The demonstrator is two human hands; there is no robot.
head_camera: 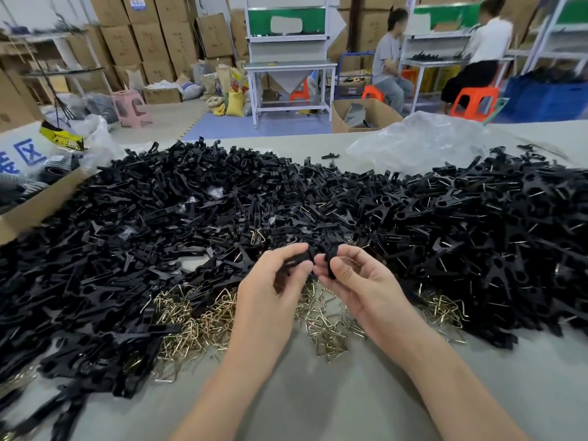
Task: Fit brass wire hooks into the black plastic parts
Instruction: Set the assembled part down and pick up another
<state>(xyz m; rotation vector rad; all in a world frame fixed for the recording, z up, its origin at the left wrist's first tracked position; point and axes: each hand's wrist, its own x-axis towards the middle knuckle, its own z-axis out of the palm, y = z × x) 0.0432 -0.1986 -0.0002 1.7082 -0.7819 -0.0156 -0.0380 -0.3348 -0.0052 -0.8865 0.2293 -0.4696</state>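
Note:
A huge heap of black plastic parts (197, 218) covers the table from left to right. Loose brass wire hooks (194, 323) lie in a pile near the front, under and beside my hands. My left hand (273, 281) grips one black plastic part (302, 257) between thumb and fingers. My right hand (353, 278) pinches a second black part (331, 259) right beside it, the two pieces touching at the middle. Whether a hook is in either piece is hidden by my fingers.
The parts on the right side of the heap (496, 224) show wire in them. A cardboard box (35, 198) stands at the left edge, a crumpled plastic bag (420, 144) at the back right. Bare grey table top (334, 393) lies around my forearms. Two people sit at benches far behind.

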